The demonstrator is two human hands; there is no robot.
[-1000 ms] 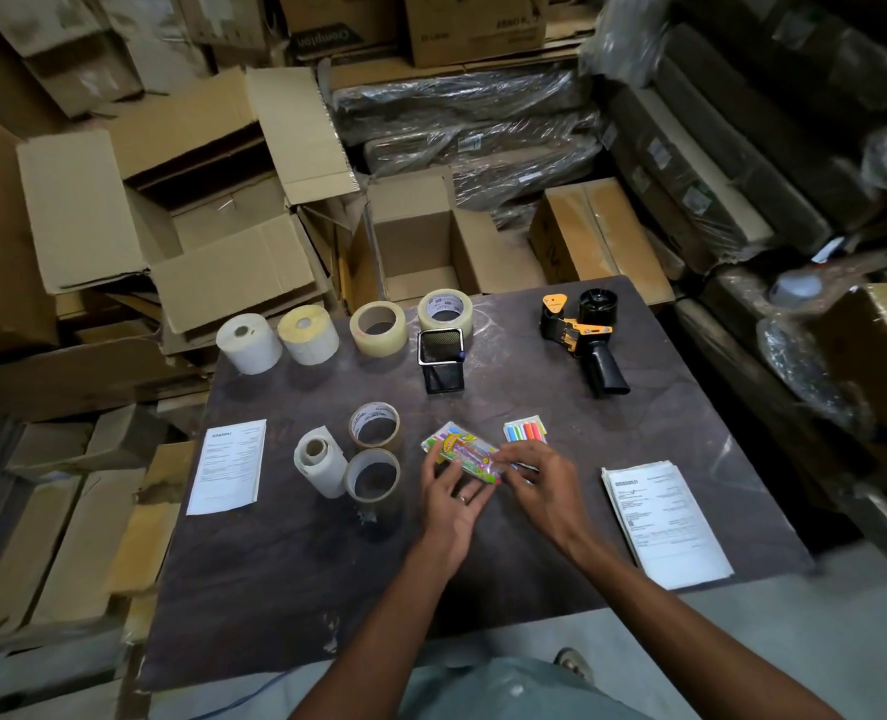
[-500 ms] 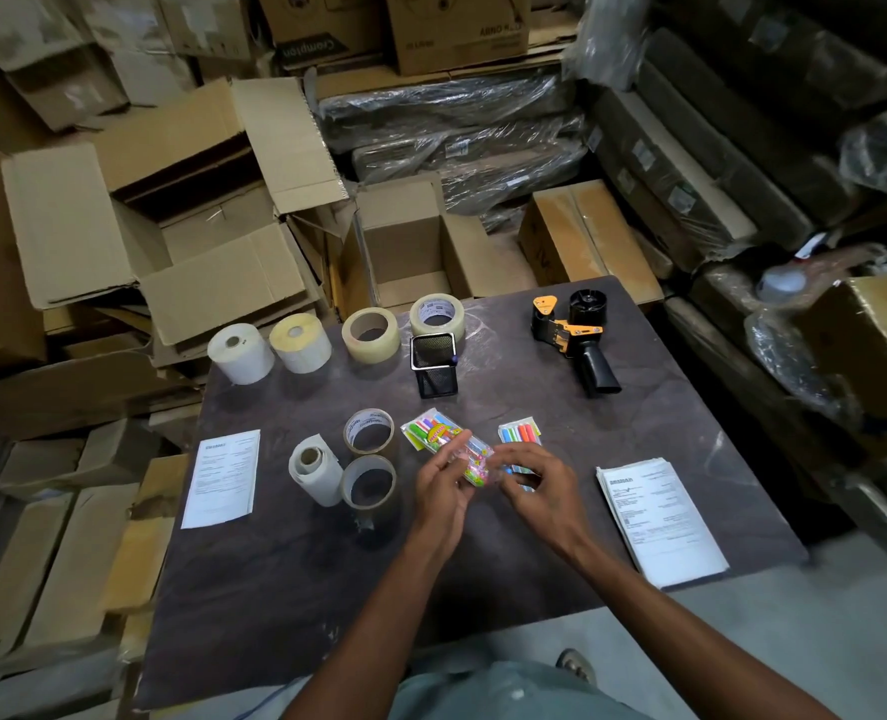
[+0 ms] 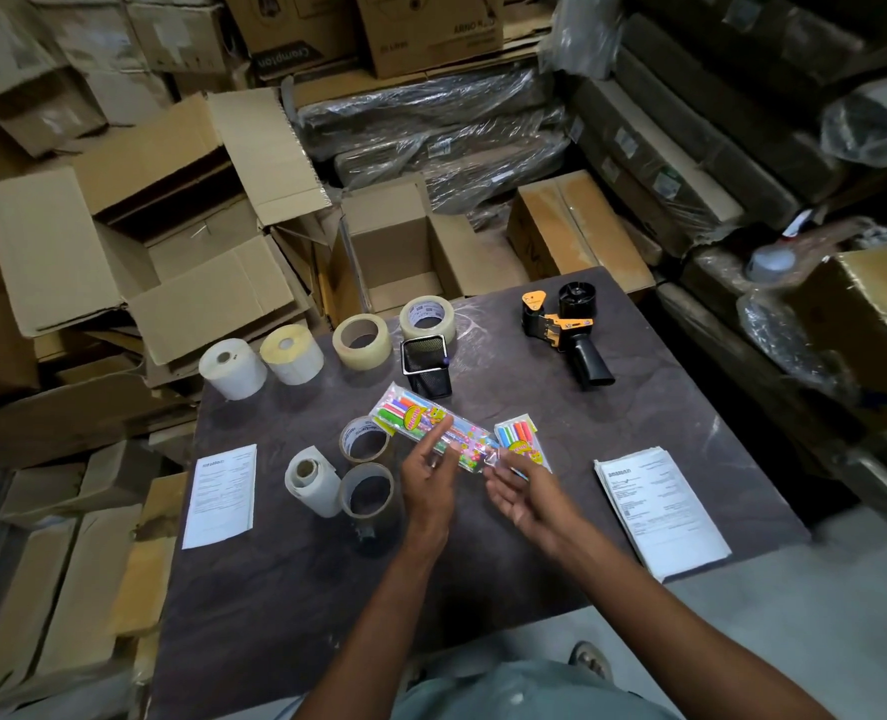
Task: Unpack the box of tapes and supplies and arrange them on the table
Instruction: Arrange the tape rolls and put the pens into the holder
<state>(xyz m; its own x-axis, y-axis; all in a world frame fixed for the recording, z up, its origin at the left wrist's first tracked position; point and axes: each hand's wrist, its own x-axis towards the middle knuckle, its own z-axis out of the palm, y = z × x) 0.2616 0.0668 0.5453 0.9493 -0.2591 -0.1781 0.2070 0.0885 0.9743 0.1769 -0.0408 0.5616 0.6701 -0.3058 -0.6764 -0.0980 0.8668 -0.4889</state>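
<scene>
A long clear pack of coloured markers (image 3: 414,415) is held tilted just above the dark table (image 3: 285,605), below the black mesh pen holder (image 3: 426,363). My left hand (image 3: 427,478) grips its middle from the near side, fingers laid over it. My right hand (image 3: 527,493) pinches its near right corner, palm turned up. A smaller marker pack (image 3: 523,434) lies flat just right of it. Along the far edge stand two white label rolls (image 3: 231,374) and two clear tape rolls (image 3: 361,341).
A black and orange tape dispenser (image 3: 561,324) lies far right. Two tape rolls (image 3: 364,440) and a white roll (image 3: 310,480) sit left of my hands. Paper sheets lie at the left (image 3: 220,495) and right (image 3: 659,511). An open cardboard box (image 3: 394,252) stands beyond the table.
The long marker pack has come up off the table and shifted away from me and left, toward the pen holder. Both hands followed it.
</scene>
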